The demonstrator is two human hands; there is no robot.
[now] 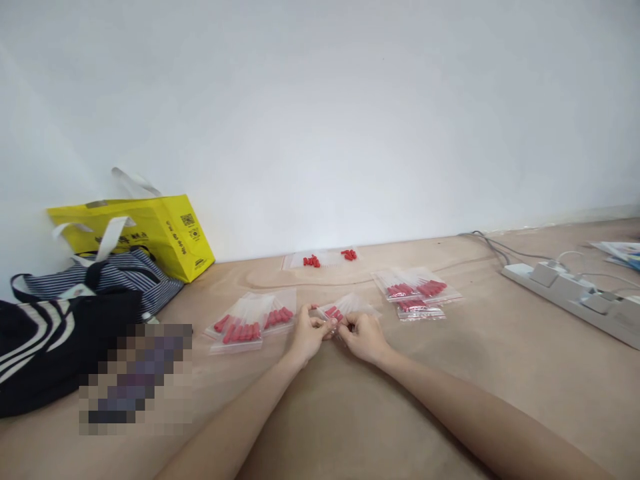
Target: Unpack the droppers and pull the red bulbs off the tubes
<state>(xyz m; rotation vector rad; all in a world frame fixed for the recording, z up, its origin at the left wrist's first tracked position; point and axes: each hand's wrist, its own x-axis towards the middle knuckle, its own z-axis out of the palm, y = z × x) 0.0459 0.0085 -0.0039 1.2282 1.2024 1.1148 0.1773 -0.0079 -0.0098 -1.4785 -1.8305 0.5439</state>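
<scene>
A clear zip bag (357,303) with several red-handled slim tools in it lies on the table between my hands. My left hand (309,335) pinches the bag's near edge from the left, thumb against the fingers. From the right, my right hand (364,335) grips the same edge with its fingers curled. The red handles (333,312) show just beyond my fingertips; what their pale shafts end in is too small to tell. Left of my hands are filled bags (243,331) in a spread, and to the right lies an overlapping group of filled bags (417,288).
Red pieces (311,261) lie on a clear bag by the wall. A yellow bag (190,240), a striped bag (160,283) and a black bag (65,347) crowd the left. On the right sits a white power strip (575,300) with plugs and cables; a blurred patch covers something at left.
</scene>
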